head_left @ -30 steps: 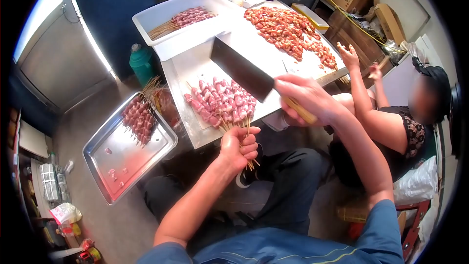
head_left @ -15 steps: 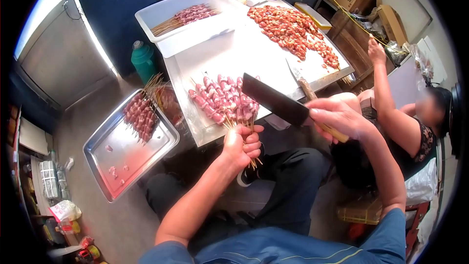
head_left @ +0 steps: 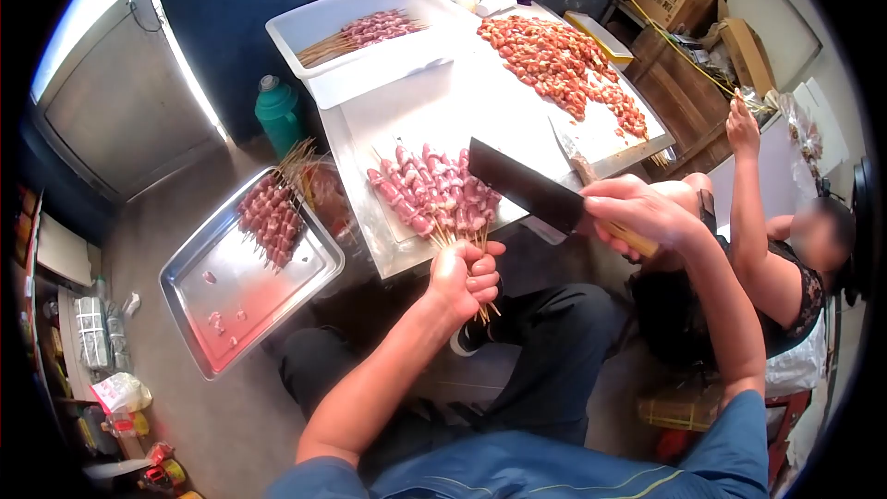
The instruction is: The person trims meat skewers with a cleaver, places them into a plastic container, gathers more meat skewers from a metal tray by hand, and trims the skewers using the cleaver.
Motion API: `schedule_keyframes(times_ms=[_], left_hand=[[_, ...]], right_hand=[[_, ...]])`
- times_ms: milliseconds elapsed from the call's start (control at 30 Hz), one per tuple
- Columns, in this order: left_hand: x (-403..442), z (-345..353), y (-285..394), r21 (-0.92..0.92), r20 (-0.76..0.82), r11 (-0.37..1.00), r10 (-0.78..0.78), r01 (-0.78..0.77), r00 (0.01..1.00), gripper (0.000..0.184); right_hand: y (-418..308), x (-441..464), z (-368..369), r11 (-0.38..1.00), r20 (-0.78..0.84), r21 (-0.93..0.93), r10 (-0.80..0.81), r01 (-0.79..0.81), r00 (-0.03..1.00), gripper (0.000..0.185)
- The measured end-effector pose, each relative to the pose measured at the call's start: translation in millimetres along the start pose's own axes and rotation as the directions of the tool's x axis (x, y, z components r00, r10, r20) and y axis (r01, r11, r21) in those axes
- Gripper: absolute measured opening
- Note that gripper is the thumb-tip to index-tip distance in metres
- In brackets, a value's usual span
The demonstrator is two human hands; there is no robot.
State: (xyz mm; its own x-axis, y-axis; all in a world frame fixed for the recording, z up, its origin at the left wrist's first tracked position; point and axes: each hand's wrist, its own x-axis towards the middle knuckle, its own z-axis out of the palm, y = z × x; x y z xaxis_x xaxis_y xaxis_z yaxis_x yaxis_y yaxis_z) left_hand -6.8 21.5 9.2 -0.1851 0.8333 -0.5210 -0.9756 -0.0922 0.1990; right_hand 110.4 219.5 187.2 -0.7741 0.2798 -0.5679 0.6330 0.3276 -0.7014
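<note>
My left hand (head_left: 465,279) is wrapped round the sticks of several meat skewers (head_left: 434,189), whose meat ends rest fanned out on the front left of the white table (head_left: 360,143). My right hand (head_left: 637,217) grips the wooden handle of a cleaver (head_left: 527,187). The dark, broad blade points left and overlaps the right side of the skewers; whether it touches them I cannot tell. Behind the cleaver a knife with a wooden handle (head_left: 580,166) lies at the table's edge.
A white tub (head_left: 379,74) holds more skewers. Red meat pieces (head_left: 554,55) are heaped on the table. A metal tray (head_left: 249,300) with skewers is at the left, beside a green flask (head_left: 277,115). A co-worker (head_left: 776,268) sits at the right, one arm raised.
My right hand has moved right and down with the cleaver since the first frame. My left hand keeps its hold on the skewers. The co-worker's hand has gone up and right.
</note>
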Motion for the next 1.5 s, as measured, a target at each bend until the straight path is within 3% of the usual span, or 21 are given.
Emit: schedule_keyframes(times_ms=[100, 300, 367, 433, 467, 600, 667, 900, 1033, 1100, 1200, 1300, 1367, 1500], left_hand=[[0, -1, -1, -0.002, 0.009, 1.0, 0.014, -0.014, 1.0, 0.025], [0, -3, 1, 0.015, 0.023, 1.0, 0.014, -0.015, 1.0, 0.026], [0, -3, 1, 0.015, 0.041, 1.0, 0.004, -0.005, 0.999, 0.025], [0, -3, 1, 0.011, 0.044, 1.0, -0.004, 0.004, 0.999, 0.025], [0, -3, 1, 0.006, 0.048, 1.0, -0.014, 0.013, 0.999, 0.025], [-3, -2, 4, -0.001, 0.042, 0.999, -0.037, 0.037, 0.998, 0.024], [-5, -3, 8, 0.035, 0.03, 0.996, -0.082, 0.081, 0.996, 0.024], [-21, -14, 26, 0.145, 0.071, 0.965, -0.232, 0.22, 0.97, 0.025], [-21, -18, 23, 0.145, 0.075, 0.971, -0.2, 0.188, 0.977, 0.024], [-20, -20, 19, 0.123, 0.085, 0.972, -0.213, 0.202, 0.973, 0.024], [-21, -21, 18, 0.103, 0.101, 0.973, -0.219, 0.209, 0.971, 0.023], [-22, -20, 18, 0.13, 0.098, 0.97, -0.218, 0.205, 0.971, 0.023], [-23, -23, 17, 0.132, 0.099, 0.973, -0.204, 0.191, 0.974, 0.022], [-22, -22, 16, 0.12, 0.106, 0.975, -0.2, 0.188, 0.974, 0.022]], right_hand=[[3, -13, 3, 0.996, -0.092, 0.087, -0.01, 0.018, 0.996, 0.038], [-39, 37, 41, 0.954, -0.15, 0.193, -0.203, 0.23, 0.968, 0.036], [-44, 61, 51, 0.94, -0.079, 0.155, -0.293, 0.303, 0.953, 0.036], [-42, 69, 51, 0.984, 0.041, -0.002, -0.177, 0.178, 0.983, 0.036], [-34, 67, 42, 0.973, 0.129, -0.093, -0.198, 0.211, 0.972, 0.036], [-17, 14, 16, 0.986, 0.056, -0.165, -0.026, 0.035, 0.998, 0.036], [0, -2, 8, 0.997, 0.057, -0.071, 0.018, -0.014, 0.998, 0.038], [-18, 17, 36, 0.966, -0.029, 0.064, -0.248, 0.25, 0.968, 0.039], [-29, 43, 51, 0.959, -0.069, 0.121, -0.25, 0.257, 0.966, 0.038], [-16, 48, 45, 0.977, 0.092, -0.065, -0.198, 0.204, 0.976, 0.036], [-4, 12, 18, 0.99, 0.128, -0.115, -0.061, 0.076, 0.99, 0.035], [15, -28, 6, 0.996, 0.102, -0.082, -0.02, 0.028, 0.995, 0.033], [26, -38, 7, 0.997, 0.015, 0.082, -0.003, 0.002, 1.0, 0.032], [6, -8, 27, 0.97, 0.011, 0.158, -0.188, 0.184, 0.982, 0.033]])
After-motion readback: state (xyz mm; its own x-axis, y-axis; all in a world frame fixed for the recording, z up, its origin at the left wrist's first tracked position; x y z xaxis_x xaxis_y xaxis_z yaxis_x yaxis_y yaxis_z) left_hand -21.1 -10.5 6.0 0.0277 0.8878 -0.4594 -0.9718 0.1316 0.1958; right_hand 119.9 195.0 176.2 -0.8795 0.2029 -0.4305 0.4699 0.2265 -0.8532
